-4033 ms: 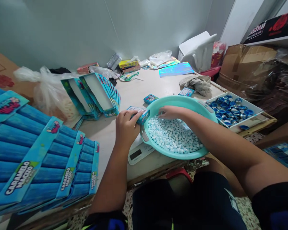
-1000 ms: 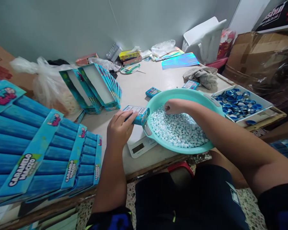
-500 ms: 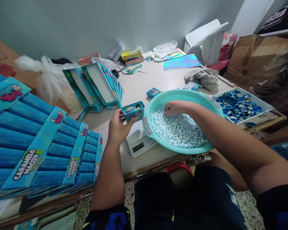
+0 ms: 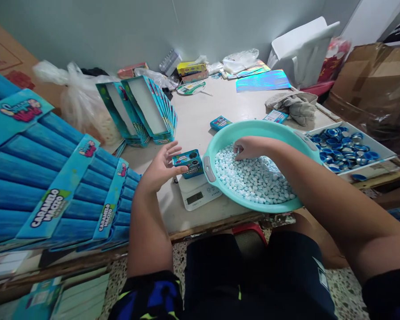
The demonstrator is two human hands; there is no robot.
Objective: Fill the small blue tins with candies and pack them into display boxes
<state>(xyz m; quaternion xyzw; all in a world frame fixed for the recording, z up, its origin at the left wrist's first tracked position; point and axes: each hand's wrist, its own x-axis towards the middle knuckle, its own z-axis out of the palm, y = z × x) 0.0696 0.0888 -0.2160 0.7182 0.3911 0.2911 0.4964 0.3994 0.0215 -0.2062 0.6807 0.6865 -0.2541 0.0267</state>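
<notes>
My left hand [image 4: 162, 165] is open, its fingers spread beside a small blue candy box [image 4: 190, 164] with a round hole in its top. That box stands on the white kitchen scale [image 4: 196, 198], left of the turquoise basin [image 4: 315, 155]. Inside the basin lie many pale blue and white candies [image 4: 253, 182]. Reaching over the basin's rim, my right hand [image 4: 248, 148] dips into the far left of the candies with its fingers curled closed on some of them. How many it holds is hidden.
Upright blue display boxes [image 4: 70, 178] fill the left side. Folded display trays [image 4: 150, 106] stand behind my left hand. Another small box [image 4: 220, 123] lies behind the basin. At the right, a white tray [image 4: 363, 164] holds blue caps, near a grey cloth [image 4: 295, 106].
My left hand has let go of the candy box, which now rests on the scale, and its fingers have spread. My right hand stays among the candies. The view has shifted slightly.
</notes>
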